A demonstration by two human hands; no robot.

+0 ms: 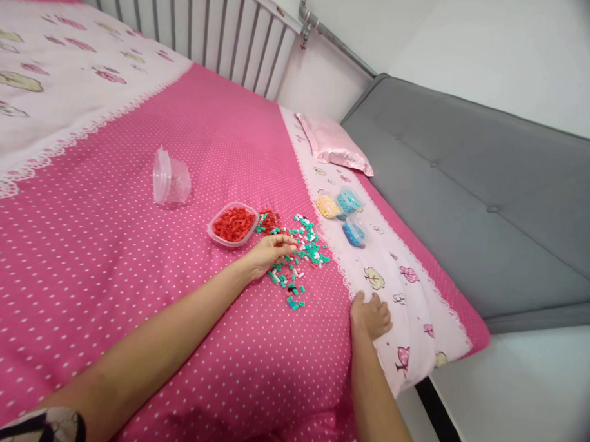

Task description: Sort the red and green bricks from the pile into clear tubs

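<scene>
My left hand [269, 254] reaches into a loose spread of small green, white and red plastic pieces [313, 250] on the pink dotted bedspread. Its thumb and fingers are pinched together, with a bit of red at the fingertips that looks like a small red piece. Just left of that hand sits a clear tub [210, 233] full of red pieces [234, 224]. A small heap of red pieces [270, 220] lies between the tub and the spread. My right hand [373, 315] rests on the white printed band of the bedspread, fingers apart and holding nothing.
An empty clear tub [177, 181] lies tipped on its side at the left. Beyond my right hand stand small containers of yellow pieces [328, 207], turquoise pieces [348, 201] and blue pieces [354, 233]. A pink pillow [334, 144] lies near the grey headboard [451, 168].
</scene>
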